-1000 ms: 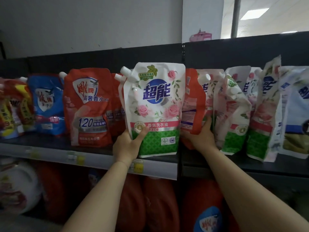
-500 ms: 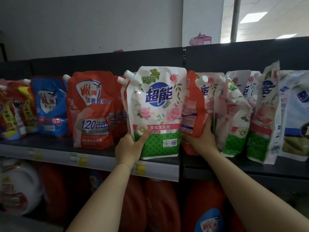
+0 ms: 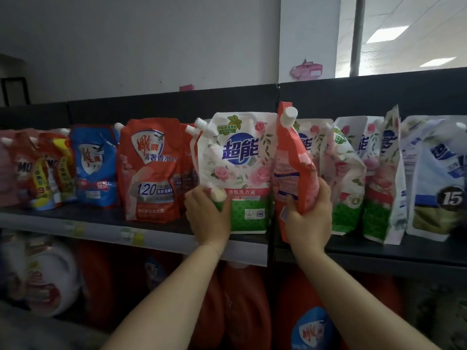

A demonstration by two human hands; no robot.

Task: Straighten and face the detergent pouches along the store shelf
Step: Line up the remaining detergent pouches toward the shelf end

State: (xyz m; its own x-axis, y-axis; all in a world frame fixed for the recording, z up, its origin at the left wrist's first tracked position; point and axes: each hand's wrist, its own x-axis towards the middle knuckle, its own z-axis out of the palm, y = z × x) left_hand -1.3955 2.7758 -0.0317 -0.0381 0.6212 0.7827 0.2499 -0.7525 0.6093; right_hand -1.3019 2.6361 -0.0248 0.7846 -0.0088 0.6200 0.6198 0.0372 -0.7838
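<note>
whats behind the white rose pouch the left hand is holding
Behind the white rose pouch, held by the left hand, only another pouch's white edge and cap show; the rest is covered.

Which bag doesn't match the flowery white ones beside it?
The red-pink pouch in the right hand. It sits turned sideways between white rose-printed pouches, showing its back label.

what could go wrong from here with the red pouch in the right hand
The right hand holds the red pouch low, its capped top tilted high; it could flop or slip from the grip.
The rose pouches just right of it lean unevenly; they may topple as it moves.
The left hand holds the front rose pouch near the shelf edge; a nudge could tip it off.
</note>
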